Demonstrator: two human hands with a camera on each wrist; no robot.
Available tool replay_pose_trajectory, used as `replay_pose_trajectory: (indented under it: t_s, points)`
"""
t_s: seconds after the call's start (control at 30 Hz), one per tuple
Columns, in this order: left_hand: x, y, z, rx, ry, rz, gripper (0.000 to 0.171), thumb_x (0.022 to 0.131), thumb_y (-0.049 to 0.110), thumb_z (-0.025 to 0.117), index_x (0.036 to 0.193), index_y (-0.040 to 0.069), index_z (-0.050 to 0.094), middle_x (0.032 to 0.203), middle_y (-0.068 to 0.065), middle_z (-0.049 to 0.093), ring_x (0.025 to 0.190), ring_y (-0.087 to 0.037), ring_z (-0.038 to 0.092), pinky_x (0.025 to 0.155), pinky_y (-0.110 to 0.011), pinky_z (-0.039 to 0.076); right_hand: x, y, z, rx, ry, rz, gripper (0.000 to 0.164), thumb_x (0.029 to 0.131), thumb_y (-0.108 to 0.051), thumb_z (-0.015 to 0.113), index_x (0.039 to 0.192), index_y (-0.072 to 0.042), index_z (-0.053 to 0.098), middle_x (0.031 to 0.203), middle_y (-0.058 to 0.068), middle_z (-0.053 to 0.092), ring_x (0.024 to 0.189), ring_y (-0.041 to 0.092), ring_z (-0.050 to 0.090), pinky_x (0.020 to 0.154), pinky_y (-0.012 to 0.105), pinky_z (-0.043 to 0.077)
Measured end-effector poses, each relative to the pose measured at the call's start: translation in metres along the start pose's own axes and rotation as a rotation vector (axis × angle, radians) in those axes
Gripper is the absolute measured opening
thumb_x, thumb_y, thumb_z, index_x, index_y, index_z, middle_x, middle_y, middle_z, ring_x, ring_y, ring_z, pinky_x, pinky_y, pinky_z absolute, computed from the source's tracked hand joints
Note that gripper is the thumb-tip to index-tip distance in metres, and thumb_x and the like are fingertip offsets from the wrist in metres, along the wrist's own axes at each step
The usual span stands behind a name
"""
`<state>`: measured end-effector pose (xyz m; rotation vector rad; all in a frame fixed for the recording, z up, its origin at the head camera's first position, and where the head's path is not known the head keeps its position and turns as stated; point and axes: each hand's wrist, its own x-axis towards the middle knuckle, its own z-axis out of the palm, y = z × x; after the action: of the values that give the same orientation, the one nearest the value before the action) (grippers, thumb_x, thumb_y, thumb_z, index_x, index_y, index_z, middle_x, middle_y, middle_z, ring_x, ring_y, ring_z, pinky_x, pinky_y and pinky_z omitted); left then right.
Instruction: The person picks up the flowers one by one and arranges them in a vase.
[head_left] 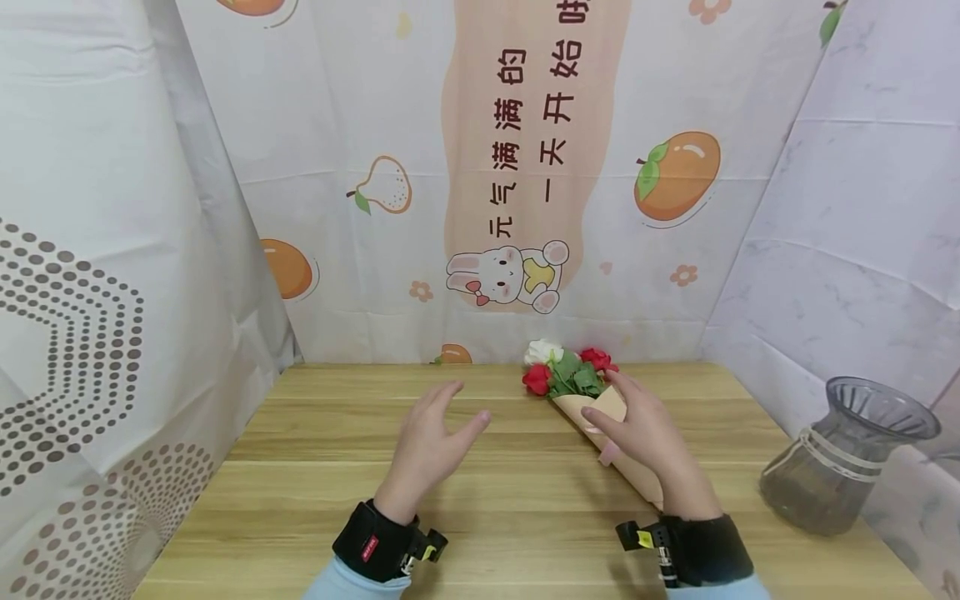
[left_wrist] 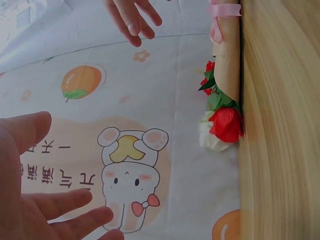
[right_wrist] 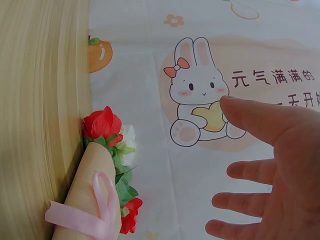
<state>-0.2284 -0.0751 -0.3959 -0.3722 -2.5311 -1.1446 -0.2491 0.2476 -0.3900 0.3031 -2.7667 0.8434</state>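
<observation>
A bouquet of red and white roses [head_left: 570,375], wrapped in tan paper [right_wrist: 89,182] with a pink ribbon [right_wrist: 80,220], lies on the wooden table right of centre. My right hand [head_left: 648,429] hovers above the wrapped stems, fingers spread and holding nothing; in the head view it overlaps part of the paper. To the left, my left hand [head_left: 429,446] is raised over the table with thumb and fingers apart and nothing in it. In the left wrist view the flower heads [left_wrist: 222,127] are away from my left fingers [left_wrist: 75,220].
A grey glass vase [head_left: 828,454] with cord round its neck stands at the table's right side, beyond my right hand. Printed cloth [head_left: 360,275] hangs behind the wooden table [head_left: 330,417], and more cloth covers both sides.
</observation>
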Motion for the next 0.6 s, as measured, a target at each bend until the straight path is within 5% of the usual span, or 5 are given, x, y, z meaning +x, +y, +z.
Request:
replay_pose_trajectory:
  t_s: [0.6]
  points:
    - [0.004,0.004,0.026,-0.031,-0.058,-0.049,0.068,0.094,0.059,0.063,0.143,0.011,0.058,0.147,-0.016,0.053,0.136,-0.040,0.045,0.108,-0.065,0.032,0.006,0.020,0.003,0.002,-0.041,0.050,0.084,0.095,-0.048,0.070,0.154,0.001,0.036,0.152,0.031,0.040,0.138,0.053,0.036,0.106,0.069,0.032]
